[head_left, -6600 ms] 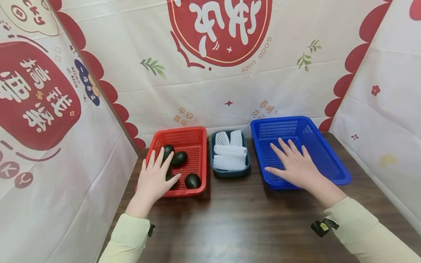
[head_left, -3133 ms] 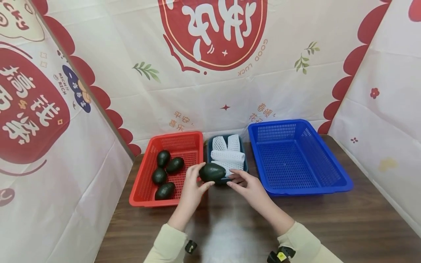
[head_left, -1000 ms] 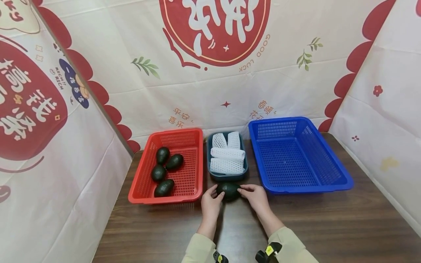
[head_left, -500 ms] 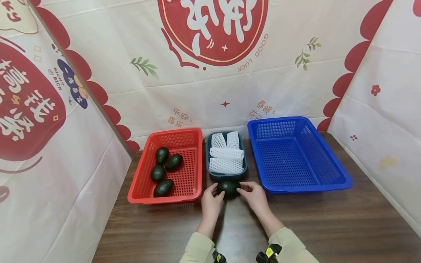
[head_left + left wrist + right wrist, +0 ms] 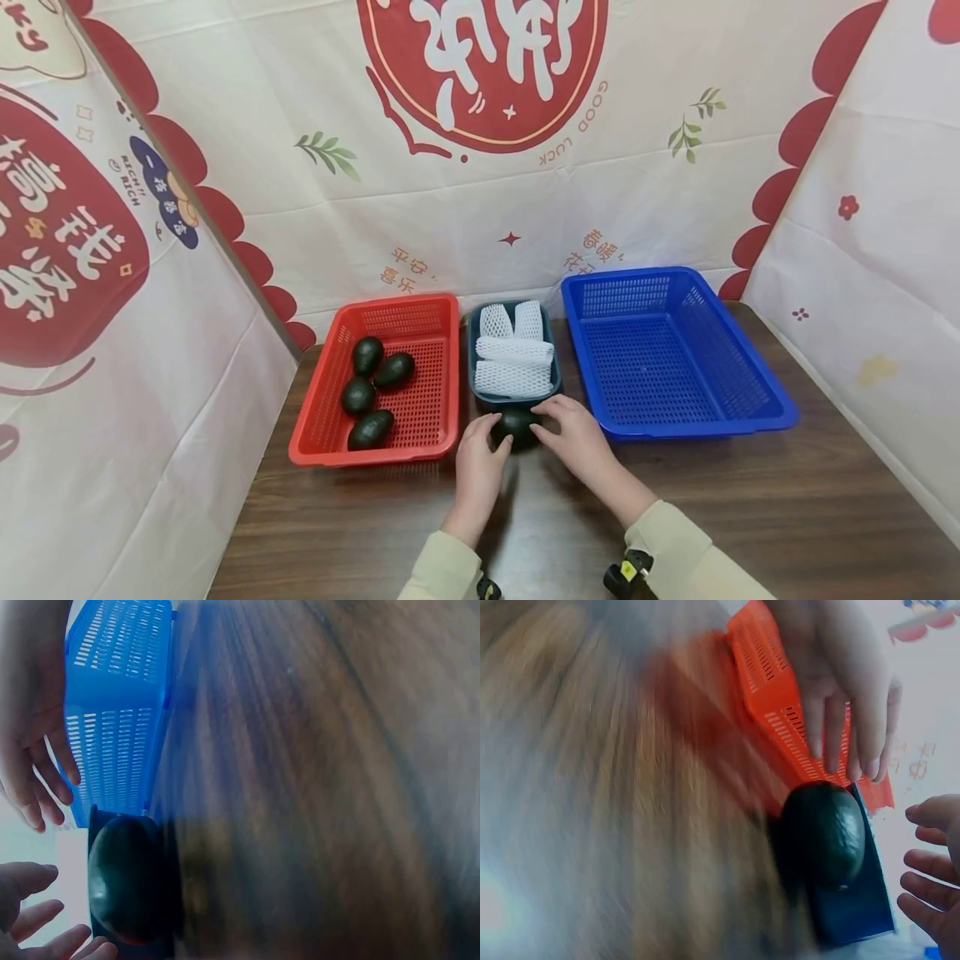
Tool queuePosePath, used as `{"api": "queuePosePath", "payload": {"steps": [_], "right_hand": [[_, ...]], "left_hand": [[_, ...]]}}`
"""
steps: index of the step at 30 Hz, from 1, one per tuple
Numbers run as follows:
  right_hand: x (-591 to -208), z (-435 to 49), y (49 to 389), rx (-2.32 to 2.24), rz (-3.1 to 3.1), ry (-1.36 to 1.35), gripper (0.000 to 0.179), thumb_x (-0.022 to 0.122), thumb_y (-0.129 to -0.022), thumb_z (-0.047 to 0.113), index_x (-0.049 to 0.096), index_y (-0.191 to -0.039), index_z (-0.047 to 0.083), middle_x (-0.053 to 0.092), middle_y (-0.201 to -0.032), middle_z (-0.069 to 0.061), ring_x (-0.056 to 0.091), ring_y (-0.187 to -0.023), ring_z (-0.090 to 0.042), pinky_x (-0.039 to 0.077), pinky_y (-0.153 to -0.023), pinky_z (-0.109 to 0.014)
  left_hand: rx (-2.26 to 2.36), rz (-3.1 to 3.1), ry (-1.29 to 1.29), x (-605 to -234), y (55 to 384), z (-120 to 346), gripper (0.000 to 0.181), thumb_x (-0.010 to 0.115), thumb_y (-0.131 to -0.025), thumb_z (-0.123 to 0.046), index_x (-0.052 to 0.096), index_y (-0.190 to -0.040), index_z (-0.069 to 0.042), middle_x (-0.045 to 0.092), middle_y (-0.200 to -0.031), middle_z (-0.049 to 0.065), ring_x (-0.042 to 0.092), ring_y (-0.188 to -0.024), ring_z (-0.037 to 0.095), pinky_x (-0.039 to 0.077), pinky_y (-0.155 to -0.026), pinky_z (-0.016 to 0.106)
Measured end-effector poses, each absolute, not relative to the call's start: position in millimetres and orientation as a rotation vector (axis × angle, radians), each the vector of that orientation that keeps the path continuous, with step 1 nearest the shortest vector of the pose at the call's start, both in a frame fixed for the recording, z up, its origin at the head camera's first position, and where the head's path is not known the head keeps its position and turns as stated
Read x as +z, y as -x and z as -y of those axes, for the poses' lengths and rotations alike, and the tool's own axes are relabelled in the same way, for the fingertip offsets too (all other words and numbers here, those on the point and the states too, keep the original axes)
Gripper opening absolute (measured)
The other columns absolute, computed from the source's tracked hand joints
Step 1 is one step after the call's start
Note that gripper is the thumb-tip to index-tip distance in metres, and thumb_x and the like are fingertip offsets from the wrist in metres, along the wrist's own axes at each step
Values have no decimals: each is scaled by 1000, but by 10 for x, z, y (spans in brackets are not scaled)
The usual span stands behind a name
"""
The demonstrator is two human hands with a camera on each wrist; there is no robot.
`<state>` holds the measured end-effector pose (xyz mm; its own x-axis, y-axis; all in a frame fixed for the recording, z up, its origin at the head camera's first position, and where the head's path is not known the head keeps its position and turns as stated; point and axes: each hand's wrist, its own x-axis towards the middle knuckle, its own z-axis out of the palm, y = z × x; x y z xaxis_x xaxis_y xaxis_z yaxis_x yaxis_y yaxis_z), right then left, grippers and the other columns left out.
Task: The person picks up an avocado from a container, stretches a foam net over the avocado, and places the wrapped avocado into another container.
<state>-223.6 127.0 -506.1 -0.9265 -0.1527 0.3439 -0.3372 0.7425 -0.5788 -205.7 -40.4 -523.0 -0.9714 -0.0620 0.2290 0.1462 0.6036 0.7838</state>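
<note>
A dark green avocado (image 5: 517, 428) lies on its side on the table, just in front of a small teal tray (image 5: 516, 402). My left hand (image 5: 477, 467) is at its left end and my right hand (image 5: 579, 446) at its right, fingers loosely bent. Both wrist views show the avocado (image 5: 127, 879) (image 5: 823, 834) with a gap to the fingers of the right hand (image 5: 930, 862); the left hand's fingertips (image 5: 54, 870) come close beside it. White foam net sleeves (image 5: 513, 379) lie in the tray, two crosswise in front of two standing at the back.
On the left stands a red basket (image 5: 452, 375) with several avocados (image 5: 371, 429) in its left half. A larger blue basket (image 5: 693, 367) with nothing in it stands on the right. Printed cloth (image 5: 480, 217) walls enclose the wooden table (image 5: 360, 533) at the back and sides.
The avocado came from near the red basket, held by the left hand, to the table before the tray. Both hands pinched its ends; the right has since loosened and shifted up slightly, the left loosened too.
</note>
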Motion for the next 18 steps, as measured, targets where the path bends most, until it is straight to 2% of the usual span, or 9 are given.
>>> {"api": "queuePosePath", "payload": {"steps": [8,12,18], "right_hand": [[-4763,-1350,2393,583,2695,-569,24,81,-79,18,74,-99,6,65,-97,-4,61,-94,-25,51,-83,-41],[-4654,-1372,2518,526,2771,-528,27,80,-81,21,73,-101,4,65,-99,-8,60,-96,-26,50,-84,-42],[-4606,-1395,2738,503,2910,-428,29,76,-84,22,73,-106,3,64,-102,-11,58,-99,-29,50,-86,-44]], "left_hand": [[-945,2586,416,-5013,2043,485,32,74,-88,-17,69,-118,-7,64,-114,8,61,-105,23,50,-91,38],[-773,2546,562,-4928,2058,537,26,73,-89,-18,71,-113,-9,66,-107,5,62,-97,21,52,-85,36],[-633,2551,618,-4836,2112,618,21,72,-89,-19,72,-108,-10,67,-102,4,63,-92,19,53,-81,33]]}}
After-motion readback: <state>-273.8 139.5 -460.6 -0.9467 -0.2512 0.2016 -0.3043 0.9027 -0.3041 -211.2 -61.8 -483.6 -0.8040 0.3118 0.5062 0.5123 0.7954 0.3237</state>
